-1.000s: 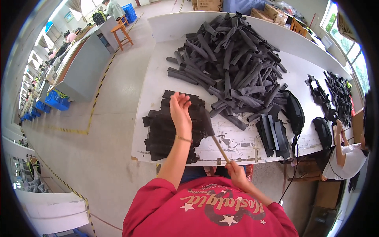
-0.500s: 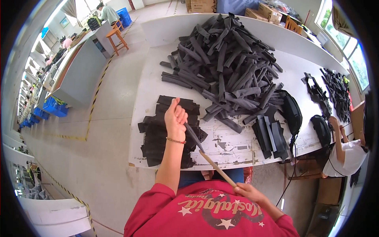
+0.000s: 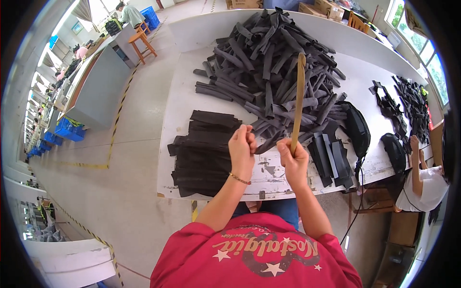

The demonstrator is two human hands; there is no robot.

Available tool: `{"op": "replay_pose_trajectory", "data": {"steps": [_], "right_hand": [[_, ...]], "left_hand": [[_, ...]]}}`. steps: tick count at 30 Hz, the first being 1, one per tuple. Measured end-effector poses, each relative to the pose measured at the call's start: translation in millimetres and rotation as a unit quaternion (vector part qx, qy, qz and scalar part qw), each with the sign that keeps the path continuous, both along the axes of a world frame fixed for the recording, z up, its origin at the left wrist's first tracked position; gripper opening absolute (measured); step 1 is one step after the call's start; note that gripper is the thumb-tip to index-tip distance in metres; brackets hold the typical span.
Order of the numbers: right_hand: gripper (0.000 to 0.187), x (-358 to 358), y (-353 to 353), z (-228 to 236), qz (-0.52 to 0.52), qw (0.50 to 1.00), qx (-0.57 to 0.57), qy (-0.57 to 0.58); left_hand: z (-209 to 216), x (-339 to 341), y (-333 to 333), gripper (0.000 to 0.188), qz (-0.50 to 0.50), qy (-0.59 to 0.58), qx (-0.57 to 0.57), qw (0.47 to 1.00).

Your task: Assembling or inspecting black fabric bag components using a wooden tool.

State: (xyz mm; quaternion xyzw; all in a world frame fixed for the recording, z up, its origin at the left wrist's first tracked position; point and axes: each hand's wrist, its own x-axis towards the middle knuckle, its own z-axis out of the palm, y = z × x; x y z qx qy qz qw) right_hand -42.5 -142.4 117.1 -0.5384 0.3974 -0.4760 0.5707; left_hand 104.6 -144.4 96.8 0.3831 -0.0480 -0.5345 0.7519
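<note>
Head view: a dark grey rolled fabric tube (image 3: 269, 144) lies mid-frame between the hands, long axis slanting lower left to upper right.
Left hand (image 3: 242, 150): the nearer, fingers curled together at the tube's lower-left end; cannot tell whether they clamp it.
Right hand (image 3: 294, 162): clamped on the lower end of a slim tan wooden stick (image 3: 298, 98), nearly upright in frame.
Flat black fabric strips (image 3: 201, 156): left of centre, beside the left hand.
</note>
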Motion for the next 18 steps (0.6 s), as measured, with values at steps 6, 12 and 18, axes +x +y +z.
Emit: {"op": "replay_pose_trajectory", "data": {"steps": [6, 12, 18], "right_hand": [[0.026, 10, 11, 4, -0.094, 0.995, -0.039, -0.002], [0.023, -11, -11, -1, -0.063, 0.995, 0.060, -0.052], [0.022, -12, -20, 6, -0.108, 0.987, -0.057, 0.103]], "left_hand": [[-6, 1, -2, 0.022, 0.002, 0.065, 0.003, 0.998], [15, 2, -2, 0.040, -0.048, -0.469, -0.063, 0.880], [0, -22, 17, 0.027, -0.437, -0.409, -0.055, 0.799]]}}
